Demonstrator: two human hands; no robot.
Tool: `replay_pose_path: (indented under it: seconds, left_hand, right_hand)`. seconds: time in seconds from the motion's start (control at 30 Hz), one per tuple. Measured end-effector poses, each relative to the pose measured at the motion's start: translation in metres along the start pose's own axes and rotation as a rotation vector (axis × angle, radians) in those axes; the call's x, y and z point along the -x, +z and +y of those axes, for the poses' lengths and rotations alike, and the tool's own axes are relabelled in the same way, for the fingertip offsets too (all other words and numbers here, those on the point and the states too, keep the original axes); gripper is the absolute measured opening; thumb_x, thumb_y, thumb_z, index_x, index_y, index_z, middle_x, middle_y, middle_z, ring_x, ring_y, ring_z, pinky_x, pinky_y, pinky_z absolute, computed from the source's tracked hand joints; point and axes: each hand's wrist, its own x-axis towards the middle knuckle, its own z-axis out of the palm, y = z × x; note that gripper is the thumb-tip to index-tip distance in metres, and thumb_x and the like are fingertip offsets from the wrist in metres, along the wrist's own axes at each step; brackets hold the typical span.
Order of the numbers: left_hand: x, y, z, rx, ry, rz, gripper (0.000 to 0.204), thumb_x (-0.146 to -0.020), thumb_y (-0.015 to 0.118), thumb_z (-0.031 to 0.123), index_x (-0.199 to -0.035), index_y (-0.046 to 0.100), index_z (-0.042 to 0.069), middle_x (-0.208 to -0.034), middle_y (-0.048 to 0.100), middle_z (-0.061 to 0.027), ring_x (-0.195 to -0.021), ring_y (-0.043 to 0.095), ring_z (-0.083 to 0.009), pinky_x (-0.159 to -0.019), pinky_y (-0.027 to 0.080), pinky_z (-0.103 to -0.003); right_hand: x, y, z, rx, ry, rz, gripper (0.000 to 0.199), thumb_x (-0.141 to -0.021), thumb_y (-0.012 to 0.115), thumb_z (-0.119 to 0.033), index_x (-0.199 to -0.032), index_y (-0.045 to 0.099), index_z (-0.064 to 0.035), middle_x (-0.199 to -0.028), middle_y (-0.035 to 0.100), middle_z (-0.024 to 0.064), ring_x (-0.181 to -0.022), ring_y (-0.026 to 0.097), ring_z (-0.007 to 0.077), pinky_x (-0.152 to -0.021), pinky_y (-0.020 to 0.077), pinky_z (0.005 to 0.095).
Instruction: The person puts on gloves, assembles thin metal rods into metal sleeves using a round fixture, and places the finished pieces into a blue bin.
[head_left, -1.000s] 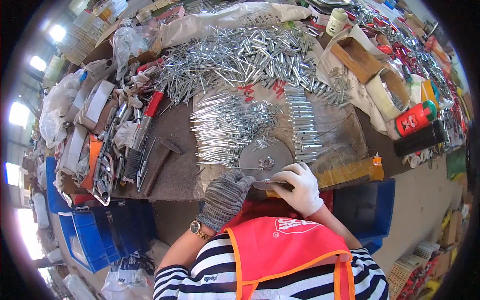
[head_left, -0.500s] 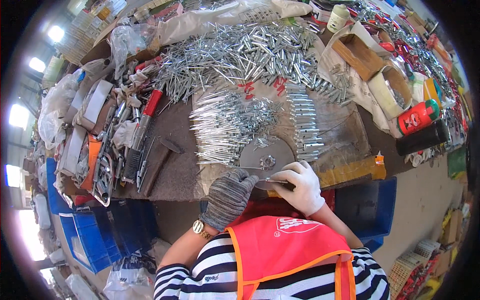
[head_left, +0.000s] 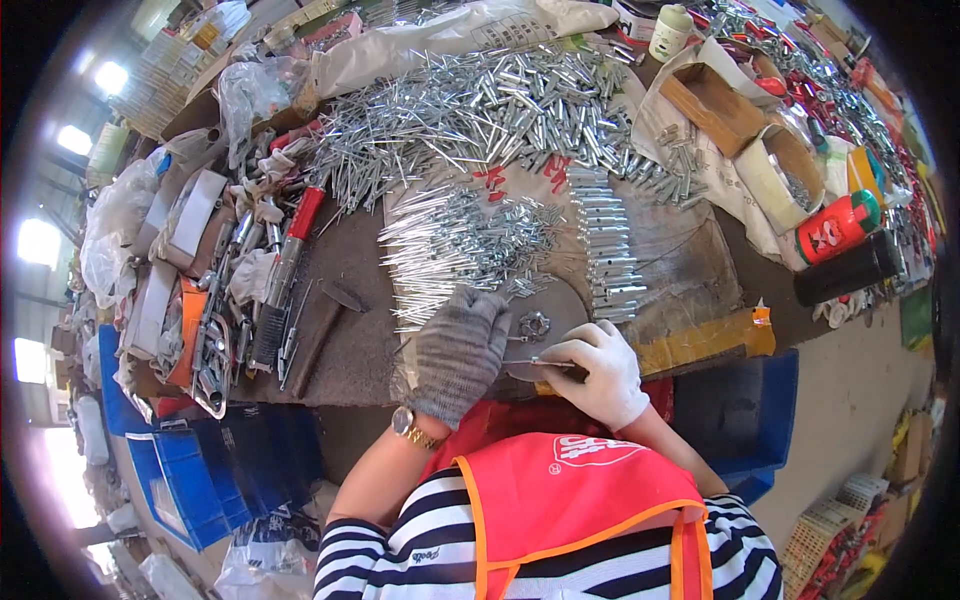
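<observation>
My right hand, in a white glove, is closed in a pinch on a thin metal rod pointing left over the near part of a round grey disc. My left hand, in a grey striped knitted glove, is over the disc's left side. Its fingers are curled together, their tips by the near edge of a heap of small metal screws or pins; what they hold is hidden. A small ring-shaped metal part sits on the disc. Long thin rods lie in a row beyond my left hand.
Slotted metal tubes lie stacked right of the heap. Behind spreads a large pile of metal tubes. Tools, including a red-handled wire brush, crowd the left; an open carton and a red bottle stand right. Blue bins are below the table.
My left hand has moved forward, away from the rod in my right hand and toward the small metal parts. My right hand has stayed almost still.
</observation>
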Motion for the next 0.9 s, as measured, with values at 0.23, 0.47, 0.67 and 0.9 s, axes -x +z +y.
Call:
replay_pose_path:
  seconds: [0.23,0.47,0.67,0.9]
  left_hand:
    - [-0.021,0.028,-0.007,-0.058,-0.077,-0.068,0.018,-0.095,0.065,0.025,-0.107,0.066,0.012,-0.102,0.066,-0.0146,-0.088,0.067,-0.0352,-0.079,0.053,-0.049]
    - [-0.021,0.022,0.0,0.112,-0.059,-0.057,0.014,-0.097,0.063,0.016,-0.107,0.065,0.007,-0.1,0.067,-0.0172,-0.091,0.067,-0.0342,-0.081,0.054,-0.044]
    - [-0.006,-0.005,0.003,1.066,-0.411,-0.116,0.02,-0.097,0.069,0.01,-0.115,0.069,0.003,-0.101,0.074,-0.0054,-0.079,0.065,-0.0144,-0.072,0.053,-0.03]
    - [0.011,-0.02,0.0,1.39,-0.702,-0.253,0.022,-0.095,0.071,0.012,-0.116,0.072,0.004,-0.097,0.075,-0.0033,-0.065,0.051,-0.0013,-0.059,0.04,-0.017]
  right_hand:
    - [-0.001,-0.001,-0.002,-0.009,0.0,-0.008,0.018,-0.072,0.084,-0.016,-0.088,0.077,-0.0202,-0.089,0.066,0.0007,-0.082,0.061,0.026,-0.072,0.0527,0.0379]
    - [-0.001,-0.001,0.0,-0.019,0.003,-0.011,0.017,-0.073,0.084,-0.018,-0.088,0.077,-0.0204,-0.089,0.066,0.0004,-0.083,0.062,0.026,-0.072,0.0531,0.0377]
    - [0.0,-0.001,0.001,-0.024,0.006,0.003,0.015,-0.074,0.084,-0.018,-0.087,0.076,-0.0201,-0.089,0.066,0.0003,-0.082,0.061,0.0257,-0.072,0.0531,0.0374]
    - [0.002,-0.002,0.0,-0.021,0.019,0.002,0.019,-0.071,0.085,-0.014,-0.087,0.077,-0.0181,-0.089,0.067,0.0005,-0.083,0.063,0.0257,-0.074,0.0532,0.0375]
